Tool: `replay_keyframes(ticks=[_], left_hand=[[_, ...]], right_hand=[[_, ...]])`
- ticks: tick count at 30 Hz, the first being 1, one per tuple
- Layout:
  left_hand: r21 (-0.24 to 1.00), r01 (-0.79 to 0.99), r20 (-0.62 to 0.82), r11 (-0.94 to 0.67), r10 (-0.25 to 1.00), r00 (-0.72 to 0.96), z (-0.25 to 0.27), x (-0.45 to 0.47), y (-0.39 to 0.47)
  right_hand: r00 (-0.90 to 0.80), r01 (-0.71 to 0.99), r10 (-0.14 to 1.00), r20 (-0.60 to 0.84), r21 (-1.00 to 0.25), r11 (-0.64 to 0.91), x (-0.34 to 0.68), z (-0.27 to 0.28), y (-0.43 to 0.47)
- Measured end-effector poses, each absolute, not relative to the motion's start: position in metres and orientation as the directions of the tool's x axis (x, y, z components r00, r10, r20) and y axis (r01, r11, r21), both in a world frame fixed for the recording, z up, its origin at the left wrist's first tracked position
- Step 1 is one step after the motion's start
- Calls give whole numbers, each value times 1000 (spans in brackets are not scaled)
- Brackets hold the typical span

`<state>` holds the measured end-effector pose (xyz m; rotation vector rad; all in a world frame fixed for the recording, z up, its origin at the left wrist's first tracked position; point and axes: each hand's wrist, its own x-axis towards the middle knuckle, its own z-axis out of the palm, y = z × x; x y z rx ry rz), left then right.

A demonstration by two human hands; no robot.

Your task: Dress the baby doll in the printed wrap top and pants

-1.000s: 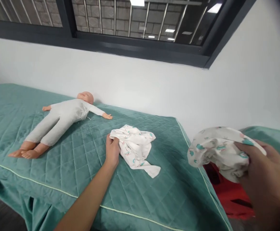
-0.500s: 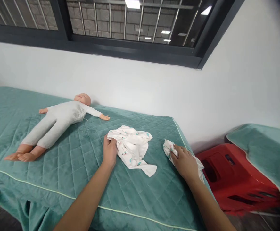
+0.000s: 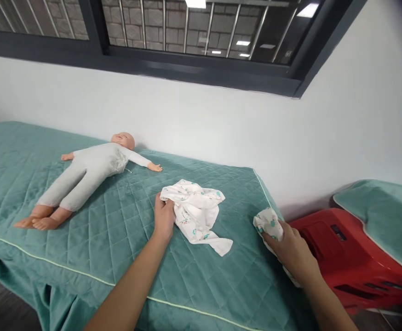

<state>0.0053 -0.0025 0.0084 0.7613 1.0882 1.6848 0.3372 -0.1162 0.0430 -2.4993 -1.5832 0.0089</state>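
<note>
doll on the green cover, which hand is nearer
Left. The left hand grips a patterned cloth below and right of the doll; the right hand holds another cloth farther right, near the edge of the cover.

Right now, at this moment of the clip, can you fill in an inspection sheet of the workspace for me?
Surface: green quilted cover with pale piping, some folds hanging at the front.
Job's things: white printed cloth, crumpled on the cover; second printed cloth, bunched near the cover's right edge.
Clutter: doll in pale clothing, lying face up at left.
Hands: left hand pinches the first cloth's left edge; right hand grips the second.
Cables: nothing seen.
Surroundings: white wall, dark-framed window with metal bars; red plastic item at right, partly under green fabric.
</note>
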Motion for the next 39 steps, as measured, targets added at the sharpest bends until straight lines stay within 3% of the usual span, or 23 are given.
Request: replay_keyframes(ticks=[4,8,10,14,17,19,22,25,30,34,39], left_hand=[[916,-373,11,-146,940,-341,10,5,-5],[920,-370,-18,-131,927,-374,10,4,-4],[899,-426,-68,-100,930,-363,14,4,-2],[863,-505,-141,7,963,-228,46,0,-3],[957,-286,31,-54,996,-82,94,-7,-11],[969,-91,239,-231,968,77,131,-12,-18],[889,130,417,-439,894,165,178,-21,-29],[776,341,508,-530,846,160,206,-30,-38],[429,783,609,-450,785,117,213,-51,-46],[426,794,615,-434,783,98,200,-74,-44],[459,775,596,-433,798,93,180,-90,-51]], right_hand=[[412,911,889,200,-114,-397,336,44,-118],[331,943,854,402,-114,-313,315,77,-107],[179,982,849,497,-140,-125,288,99,-98],[-156,907,889,431,-294,302,207,139,-80],[-316,823,873,371,-350,447,153,164,-70],[-361,800,847,390,-338,496,131,181,-64],[-363,809,816,450,-284,515,121,206,-60],[-332,848,790,515,-204,489,129,228,-62],[-245,922,805,540,-128,366,160,241,-72],[-137,904,843,521,-282,322,193,230,-85],[42,839,922,385,-514,177,227,219,-108]])
